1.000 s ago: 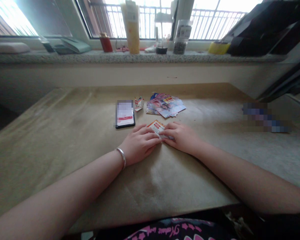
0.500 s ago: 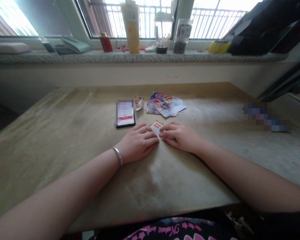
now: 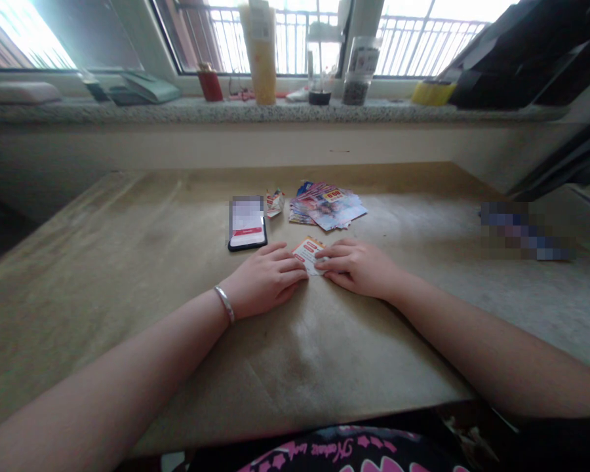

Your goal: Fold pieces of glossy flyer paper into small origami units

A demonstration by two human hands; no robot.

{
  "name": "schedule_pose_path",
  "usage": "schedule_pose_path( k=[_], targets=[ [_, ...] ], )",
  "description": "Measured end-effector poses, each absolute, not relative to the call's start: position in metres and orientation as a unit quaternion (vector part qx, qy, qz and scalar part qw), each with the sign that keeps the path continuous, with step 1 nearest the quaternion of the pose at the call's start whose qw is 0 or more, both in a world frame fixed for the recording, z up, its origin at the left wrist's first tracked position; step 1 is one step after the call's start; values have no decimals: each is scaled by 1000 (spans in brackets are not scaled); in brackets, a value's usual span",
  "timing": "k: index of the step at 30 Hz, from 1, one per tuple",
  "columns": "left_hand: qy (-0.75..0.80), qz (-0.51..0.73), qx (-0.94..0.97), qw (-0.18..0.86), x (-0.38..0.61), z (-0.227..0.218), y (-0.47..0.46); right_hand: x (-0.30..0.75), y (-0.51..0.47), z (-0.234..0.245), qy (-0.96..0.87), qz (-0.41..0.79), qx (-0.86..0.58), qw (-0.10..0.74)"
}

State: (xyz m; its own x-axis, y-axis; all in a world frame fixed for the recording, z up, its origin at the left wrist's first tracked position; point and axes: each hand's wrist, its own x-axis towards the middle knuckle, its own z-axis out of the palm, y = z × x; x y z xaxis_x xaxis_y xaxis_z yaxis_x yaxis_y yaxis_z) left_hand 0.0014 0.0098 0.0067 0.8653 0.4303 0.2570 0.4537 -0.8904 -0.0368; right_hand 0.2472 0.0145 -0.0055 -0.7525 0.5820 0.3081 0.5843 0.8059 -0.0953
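With a phone [image 3: 248,229] far left, cards [image 3: 328,206] far right, a slip [image 3: 305,250] is being touched by half-spread left hand [image 3: 263,280] and right hand [image 3: 361,267].

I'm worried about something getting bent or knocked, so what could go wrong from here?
The left hand and right hand are both at the small paper, so pulling opposite ways might crease or tear it.
The phone lies just beyond the left hand; a forward slide could bump it.
The cards are fanned in an uneven pile, so a brush might scatter them.
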Motion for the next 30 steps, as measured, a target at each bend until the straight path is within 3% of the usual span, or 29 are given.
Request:
schedule_pose_path(
  k=[14,30],
  targets=[
    [-237,-113,-963,68,-6,8,12,246,6,2,-918,-67,-373,120],
    [-288,-129,-948,42,-9,4,14,250,18,-9,-928,-19,-333,168]
  ],
)
